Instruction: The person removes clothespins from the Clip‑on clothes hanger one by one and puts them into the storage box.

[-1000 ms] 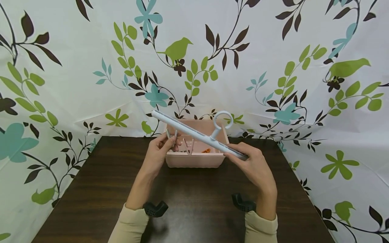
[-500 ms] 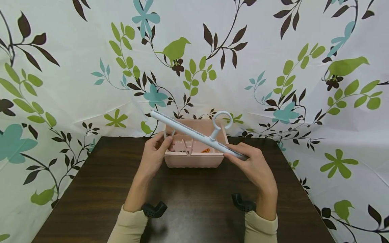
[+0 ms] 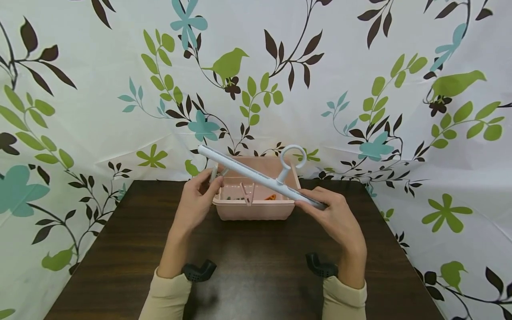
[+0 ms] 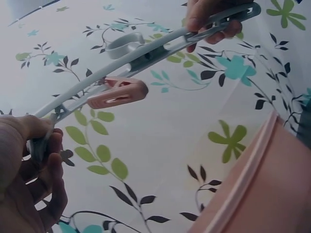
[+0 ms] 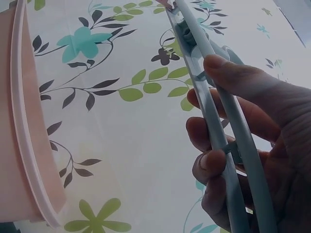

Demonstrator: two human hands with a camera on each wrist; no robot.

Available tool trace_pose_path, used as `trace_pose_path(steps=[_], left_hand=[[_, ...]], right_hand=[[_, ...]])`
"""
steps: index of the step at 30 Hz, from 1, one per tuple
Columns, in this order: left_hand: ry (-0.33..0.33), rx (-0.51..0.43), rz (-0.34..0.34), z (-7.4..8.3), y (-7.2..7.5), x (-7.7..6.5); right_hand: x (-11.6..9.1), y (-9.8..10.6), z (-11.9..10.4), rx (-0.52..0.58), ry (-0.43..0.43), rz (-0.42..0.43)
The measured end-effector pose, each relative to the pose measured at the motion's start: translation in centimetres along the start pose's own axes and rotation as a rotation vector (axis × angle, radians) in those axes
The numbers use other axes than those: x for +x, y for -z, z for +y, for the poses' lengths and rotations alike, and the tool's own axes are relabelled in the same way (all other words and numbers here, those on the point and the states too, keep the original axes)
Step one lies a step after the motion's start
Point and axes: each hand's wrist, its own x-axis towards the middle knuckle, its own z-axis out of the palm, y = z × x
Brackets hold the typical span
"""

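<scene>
My right hand [image 3: 334,213] grips one end of a pale blue hanger bar [image 3: 248,171] with a ring on top, holding it tilted in the air, its far end up to the left. A pink clothespin [image 4: 116,94] hangs clipped on the bar, between the ring and the left end. At that left end, my left hand [image 3: 196,200] pinches a grey clothespin [image 4: 40,148] between thumb and fingers, right at the bar's underside. In the right wrist view, the right fingers [image 5: 206,133] wrap the slotted bar.
Behind and below the hanger stands a pink bin [image 3: 256,212] on the dark wooden table [image 3: 256,258]. An orange piece [image 3: 271,197] and small dark pieces [image 3: 236,198] lie in it. A patterned cloth [image 3: 120,66] rises behind the table.
My left hand has moved a little left along the hanger with the grey clothespin, away from the pink one. The right hand and the hanger have hardly moved.
</scene>
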Motion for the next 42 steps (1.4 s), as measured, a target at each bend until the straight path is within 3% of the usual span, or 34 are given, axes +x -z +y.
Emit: trace_pose_path(steps=[9,17,23,33,42], left_hand=[[-0.073,0.127,-0.031,1.2,1.4,0.0],[-0.186,0.224,-0.005,1.4,1.5,0.2],[-0.228,0.258,0.007,1.7,1.3,0.3],[-0.356,0.331,0.082,1.6,1.0,0.4],[-0.358,0.331,0.165,1.2,1.0,0.7]], right_hand=[[-0.1,0.1,-0.1,0.019,0.003,-0.009],[-0.2,0.3,-0.3,0.000,-0.011,-0.003],[-0.2,0.3,-0.2,-0.005,-0.013,-0.006],[-0.3,0.3,0.1,0.038,0.006,-0.031],[-0.3,0.2,0.2,0.032,0.008,0.004]])
